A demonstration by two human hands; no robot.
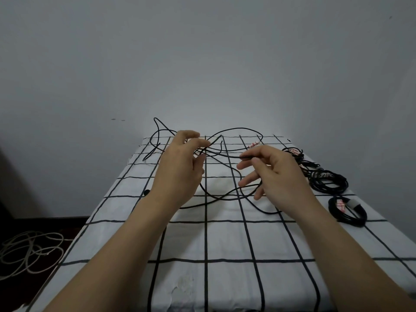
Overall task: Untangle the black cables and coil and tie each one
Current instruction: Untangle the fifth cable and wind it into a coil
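- Left hand (180, 170) raised over far half of table, fingertips curled in a pinch on loose black cable (225, 155); exact fingers in the pinch hard to tell.
- Right hand (278, 174) level with it, thumb and forefinger pinching same cable further along; other three fingers spread and loose, touching nothing.
- Short straight run of cable between the two pinches.
- Rest of cable in open, crossing loops: some lifted, some lying on cloth below and beyond both hands, one loop up against the wall at far left.
- Underneath: white cloth with black grid lines (229, 242) over the table.
- Along right edge of cloth, a row of three coiled black cables: far coil (293, 153), middle coil (328, 182), near coil (347, 213) with pale band and red-and-white tag.
- On dark floor left of table: heap of pale grey cable (31, 251).
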